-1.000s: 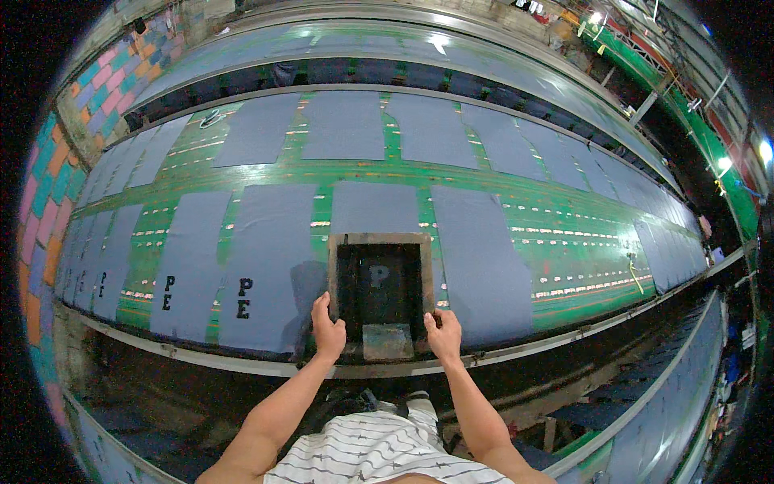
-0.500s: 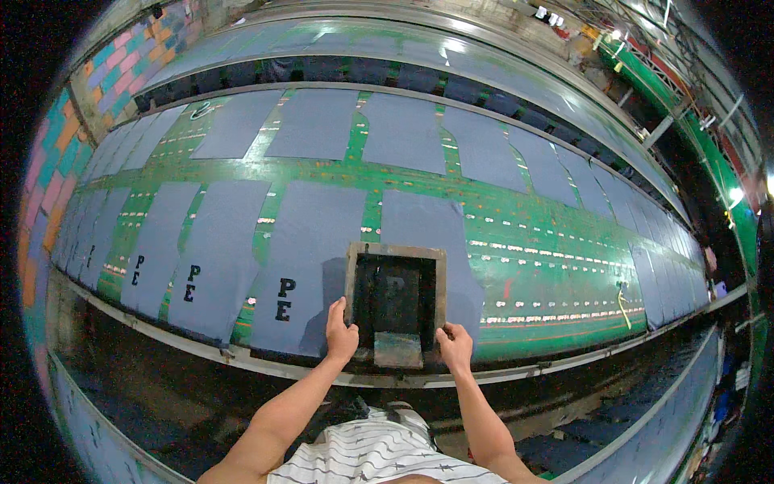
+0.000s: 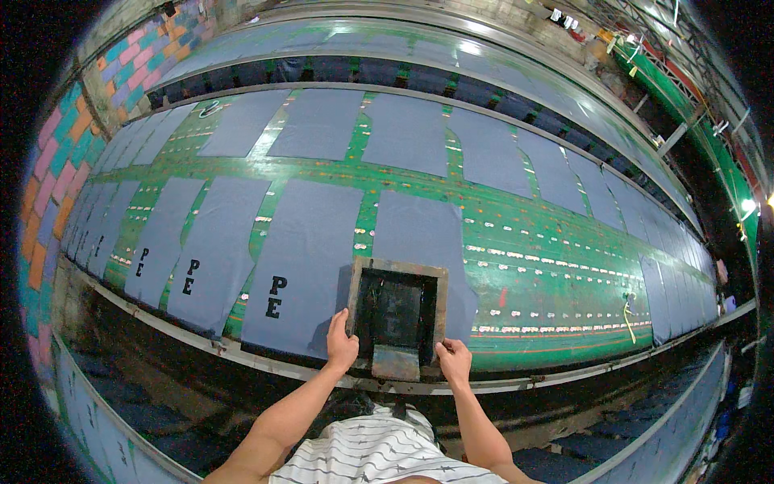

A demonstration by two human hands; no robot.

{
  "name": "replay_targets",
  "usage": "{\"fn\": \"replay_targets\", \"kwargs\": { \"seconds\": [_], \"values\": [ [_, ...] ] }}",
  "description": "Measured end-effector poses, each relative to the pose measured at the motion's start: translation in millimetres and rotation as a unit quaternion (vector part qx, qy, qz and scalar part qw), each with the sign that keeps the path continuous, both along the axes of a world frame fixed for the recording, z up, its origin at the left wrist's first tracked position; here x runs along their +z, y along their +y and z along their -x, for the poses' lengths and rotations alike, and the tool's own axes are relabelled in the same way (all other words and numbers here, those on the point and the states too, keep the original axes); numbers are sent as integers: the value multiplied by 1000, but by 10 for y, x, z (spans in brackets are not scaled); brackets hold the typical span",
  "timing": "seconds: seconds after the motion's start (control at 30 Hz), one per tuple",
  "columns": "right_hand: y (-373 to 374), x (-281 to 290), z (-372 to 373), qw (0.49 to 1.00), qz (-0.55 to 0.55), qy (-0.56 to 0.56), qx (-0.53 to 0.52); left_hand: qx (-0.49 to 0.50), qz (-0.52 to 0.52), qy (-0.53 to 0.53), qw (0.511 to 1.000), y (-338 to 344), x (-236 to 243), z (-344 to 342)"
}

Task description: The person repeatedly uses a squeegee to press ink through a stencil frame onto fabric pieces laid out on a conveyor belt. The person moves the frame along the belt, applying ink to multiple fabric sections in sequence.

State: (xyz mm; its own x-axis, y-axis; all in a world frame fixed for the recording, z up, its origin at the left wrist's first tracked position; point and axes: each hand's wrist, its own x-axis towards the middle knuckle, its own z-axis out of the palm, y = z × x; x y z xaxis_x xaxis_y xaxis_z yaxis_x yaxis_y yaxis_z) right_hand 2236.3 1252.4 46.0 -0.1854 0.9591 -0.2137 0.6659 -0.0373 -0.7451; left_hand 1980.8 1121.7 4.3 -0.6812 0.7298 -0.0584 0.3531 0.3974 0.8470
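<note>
A screen printing frame (image 3: pixel 442 310) with a dark mesh is over the near part of a blue-grey fabric panel (image 3: pixel 418 226). My left hand (image 3: pixel 342 345) grips the frame's left side near its lower corner. On the opposite side, my right hand (image 3: pixel 454 360) pinches the right rail near the bottom. A flat, worn squeegee (image 3: pixel 396 363) leans inside the frame at its near end, with neither hand on it. Faint letter shapes show in the mesh. The panel just left of the frame (image 3: pixel 310 234) carries black printed letters.
A long green printing table (image 3: pixel 540 282) holds two rows of blue-grey panels, several with black print. A yellow strip (image 3: pixel 629 315) lies at the right. Metal rails (image 3: pixel 524 381) edge the table's near side. Another long table stands beyond, and a multicoloured brick wall (image 3: pixel 60 169) at left.
The frame has come slightly nearer to the table's front edge, and its shadow on the left panel has narrowed. Both hands keep their hold. The view has shifted slightly.
</note>
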Motion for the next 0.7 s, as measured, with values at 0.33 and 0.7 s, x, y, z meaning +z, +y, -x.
{"fn": "replay_targets", "kwargs": {
  "seconds": [0.33,0.7],
  "values": [
    [12,-108,-59,1000,10,2,-9,-2,12,-11,1000,26,-1,-34],
    [16,-96,-71,1000,-1,3,-5,4,15,2,1000,28,-82,-29]
  ]
}}
